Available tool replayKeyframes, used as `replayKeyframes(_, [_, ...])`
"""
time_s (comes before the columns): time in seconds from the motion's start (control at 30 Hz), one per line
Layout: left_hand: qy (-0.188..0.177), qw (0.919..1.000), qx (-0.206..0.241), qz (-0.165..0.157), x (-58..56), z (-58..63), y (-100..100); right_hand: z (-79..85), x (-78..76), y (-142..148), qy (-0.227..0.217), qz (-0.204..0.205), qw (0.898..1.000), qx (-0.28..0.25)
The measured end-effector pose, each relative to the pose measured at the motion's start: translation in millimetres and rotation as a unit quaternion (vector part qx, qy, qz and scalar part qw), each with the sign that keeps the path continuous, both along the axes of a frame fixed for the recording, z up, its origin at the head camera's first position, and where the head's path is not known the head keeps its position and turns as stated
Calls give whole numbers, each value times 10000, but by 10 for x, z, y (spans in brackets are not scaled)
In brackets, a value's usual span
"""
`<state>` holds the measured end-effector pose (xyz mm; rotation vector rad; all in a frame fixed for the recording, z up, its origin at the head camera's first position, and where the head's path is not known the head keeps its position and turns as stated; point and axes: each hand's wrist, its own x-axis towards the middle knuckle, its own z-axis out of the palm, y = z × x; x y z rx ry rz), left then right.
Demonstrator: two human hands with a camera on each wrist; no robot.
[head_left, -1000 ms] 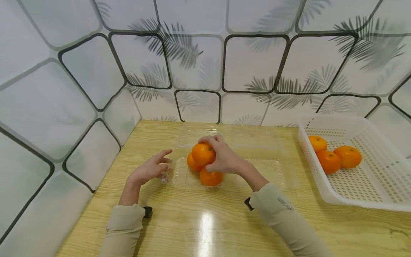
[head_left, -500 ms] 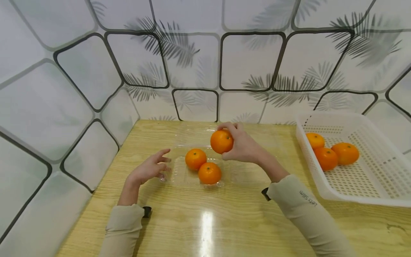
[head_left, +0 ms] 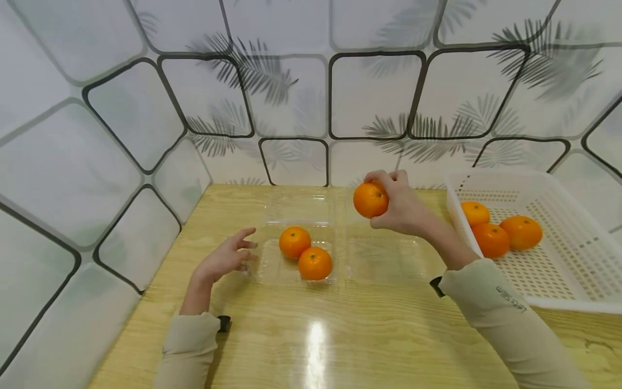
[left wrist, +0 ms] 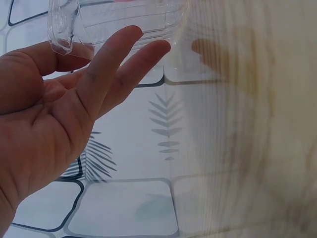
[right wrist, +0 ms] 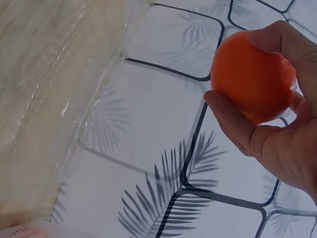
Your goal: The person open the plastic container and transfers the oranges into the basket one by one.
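In the head view my right hand [head_left: 400, 205] grips a mandarin orange [head_left: 371, 200] in the air, above the right one of two clear plastic boxes [head_left: 386, 258]. The right wrist view shows thumb and fingers curled round this mandarin orange [right wrist: 252, 77]. Two more mandarin oranges [head_left: 315, 263] lie side by side in the left clear plastic box [head_left: 272, 270], its lid folded back toward the wall. My left hand [head_left: 225, 259] stays at that box's left edge with relaxed, spread fingers. Seen from the left wrist, the fingertips are right at the box's wall [left wrist: 124, 20].
A white perforated plastic basket [head_left: 563, 281] stands on the right of the wooden table [head_left: 272, 335], with three mandarin oranges [head_left: 521, 232] at its left side. Patterned white walls [head_left: 291, 108] close off the back and left.
My right hand has lifted one mandarin orange from over the other two and carried it right, over the right box. The left hand has hardly moved.
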<state>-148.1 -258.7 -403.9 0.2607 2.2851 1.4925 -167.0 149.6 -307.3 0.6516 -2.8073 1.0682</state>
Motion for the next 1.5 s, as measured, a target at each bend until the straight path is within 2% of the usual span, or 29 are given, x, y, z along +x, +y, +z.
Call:
replayKeyframes(0.13, [2,9999,-38,100,9,6,17,103,-2,201,99,-182,9998,6])
replayKeyframes(0.4, [15,9999,-34,149,39,-27,39,324,-39,772,50,-840,9962,222])
replayKeyframes(0.63, [-18,9998,-52,212,64,-17,76,400,-95,1372,-249,-1340,9902,315])
replayKeyframes(0.83, [-7,9998,-37,218,50,-25,92,323,-159,1781,-499,-1690,9838,334])
replayKeyframes(1.1, [2,9999,-8,165,15,-31,127,172,-254,2125,-710,-1877,9794,221])
replayKeyframes(1.5, [5,9999,59,96,6,-31,113,-144,-400,2498,-925,-1980,9728,769])
